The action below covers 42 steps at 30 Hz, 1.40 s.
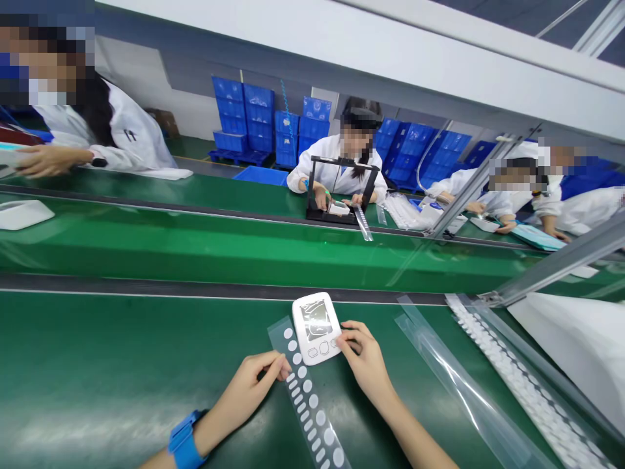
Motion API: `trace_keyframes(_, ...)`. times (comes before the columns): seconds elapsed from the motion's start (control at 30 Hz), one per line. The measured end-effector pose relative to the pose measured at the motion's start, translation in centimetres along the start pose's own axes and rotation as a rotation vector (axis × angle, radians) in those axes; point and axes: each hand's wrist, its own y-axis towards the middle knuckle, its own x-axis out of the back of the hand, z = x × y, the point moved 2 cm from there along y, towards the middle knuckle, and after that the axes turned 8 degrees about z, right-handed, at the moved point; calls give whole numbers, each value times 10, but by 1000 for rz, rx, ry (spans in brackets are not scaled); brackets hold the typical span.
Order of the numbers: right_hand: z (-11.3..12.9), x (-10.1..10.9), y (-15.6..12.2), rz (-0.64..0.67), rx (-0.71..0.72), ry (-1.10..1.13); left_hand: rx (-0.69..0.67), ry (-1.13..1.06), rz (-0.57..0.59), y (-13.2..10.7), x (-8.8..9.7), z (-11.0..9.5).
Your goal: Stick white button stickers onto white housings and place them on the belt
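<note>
A white device housing [316, 327] with a clear window and button holes lies on the green bench [122, 371] in front of me. My right hand [362, 355] rests at its lower right corner, fingers pinched against the button area. My left hand [258, 384], with a blue wristband, has its fingers curled in a pinch on a clear strip [307, 397] carrying several white round and oval stickers. The strip runs from beside the housing toward me.
Clear empty strips [439, 365] and another strip of white pieces [517, 378] lie to the right, beside a white sheet [576, 339]. A green conveyor belt [244, 247] runs across behind. Other people in white coats work on its far side. Blue crates [254, 120] stand at the back.
</note>
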Motion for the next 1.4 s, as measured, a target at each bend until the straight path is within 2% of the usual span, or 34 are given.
trace_keyframes(0.4, 2, 1, 1, 37, -36, 52, -4, -4, 14, 0, 1, 0)
trace_keyframes(0.8, 2, -3, 0, 16, -1, 49, -18, 8, 14, -1, 0, 5)
trace_keyframes(1.03, -9, 2, 2, 10, -58, 180, -22, 17, -1, -2, 1, 5)
trace_keyframes(1.17, -14, -2, 3, 9, -21, 36, -29, 86, -47, -1, 0, 6)
trace_keyframes(1.27, -11, -7, 4, 45, 50, -95, -44, 166, 3, -1, -3, 6)
trace_keyframes(1.4, -7, -14, -4, 26, 92, -70, -88, 203, 109, -2, -5, 4)
